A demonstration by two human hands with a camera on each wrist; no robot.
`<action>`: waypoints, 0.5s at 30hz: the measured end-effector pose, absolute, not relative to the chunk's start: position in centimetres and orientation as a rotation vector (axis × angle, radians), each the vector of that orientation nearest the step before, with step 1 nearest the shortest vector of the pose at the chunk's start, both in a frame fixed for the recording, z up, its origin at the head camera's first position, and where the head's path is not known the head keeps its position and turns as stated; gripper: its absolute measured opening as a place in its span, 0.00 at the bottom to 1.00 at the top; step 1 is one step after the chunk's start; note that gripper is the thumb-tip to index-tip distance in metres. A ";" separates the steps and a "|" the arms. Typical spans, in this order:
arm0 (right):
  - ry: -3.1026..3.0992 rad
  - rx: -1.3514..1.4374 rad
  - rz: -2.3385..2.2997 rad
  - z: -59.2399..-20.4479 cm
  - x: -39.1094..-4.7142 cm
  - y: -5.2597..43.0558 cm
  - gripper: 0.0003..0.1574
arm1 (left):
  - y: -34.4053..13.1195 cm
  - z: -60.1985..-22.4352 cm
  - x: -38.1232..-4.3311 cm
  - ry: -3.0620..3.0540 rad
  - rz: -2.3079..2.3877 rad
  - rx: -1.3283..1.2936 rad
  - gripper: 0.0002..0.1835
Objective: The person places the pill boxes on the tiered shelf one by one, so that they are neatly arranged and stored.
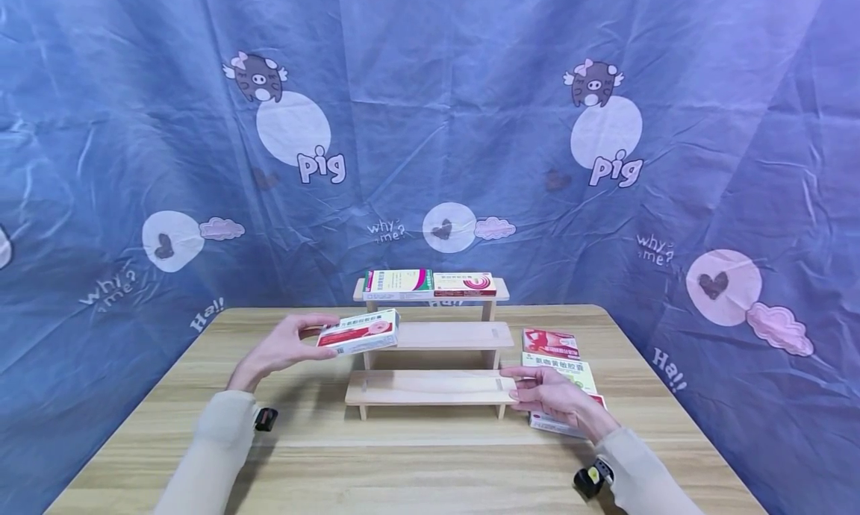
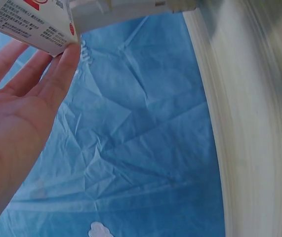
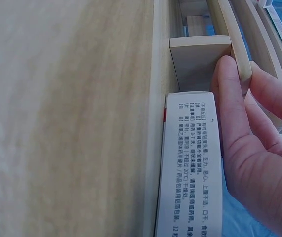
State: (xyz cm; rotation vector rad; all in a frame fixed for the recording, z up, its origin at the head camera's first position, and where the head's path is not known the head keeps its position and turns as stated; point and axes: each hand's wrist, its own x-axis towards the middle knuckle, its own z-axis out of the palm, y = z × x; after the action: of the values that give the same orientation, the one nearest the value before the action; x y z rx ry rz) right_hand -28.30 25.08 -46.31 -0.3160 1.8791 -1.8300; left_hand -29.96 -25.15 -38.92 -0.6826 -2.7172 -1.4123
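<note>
In the head view my left hand [image 1: 282,348] holds a white and red medicine box [image 1: 359,333] by its left end, with thumb and fingers on it. The box is raised beside the middle tier [image 1: 450,336] of a wooden three-step display stand and overlaps that tier's left end. The left wrist view shows the printed side of this medicine box [image 2: 29,24] at the fingertips. My right hand [image 1: 554,395] pinches the right end of the bottom tier [image 1: 430,386]. In the right wrist view, thumb and fingers of the right hand [image 3: 259,143] grip the board's edge.
On the top tier lie a green and magenta medicine box [image 1: 398,283] and a red and white one [image 1: 463,283]. Right of the stand are a red box [image 1: 551,343], a pale green box [image 1: 558,369] and another box [image 1: 556,424], partly behind my right hand. A blue cloth [image 1: 443,142] hangs behind the table.
</note>
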 end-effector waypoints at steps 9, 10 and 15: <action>1.861 -0.308 -1.844 -46.5 -28.4 25.1 0.35 | -22.8 -39.6 -30.6 -2.695 -1.371 -0.709 0.35; 1.857 -0.309 -1.846 -46.4 -28.4 25.1 0.35 | -22.5 -39.6 -30.7 -2.694 -1.359 -0.713 0.35; 1.838 -0.316 -1.847 -46.4 -28.4 25.2 0.34 | -20.8 -39.7 -30.8 -2.677 -1.389 -0.718 0.34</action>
State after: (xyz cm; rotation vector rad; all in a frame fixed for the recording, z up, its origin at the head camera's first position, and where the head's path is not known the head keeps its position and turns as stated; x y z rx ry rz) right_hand -28.37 25.20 -46.41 -0.3164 1.8382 -1.8471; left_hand -30.85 -20.83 -39.65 -0.7182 -2.6771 -1.3887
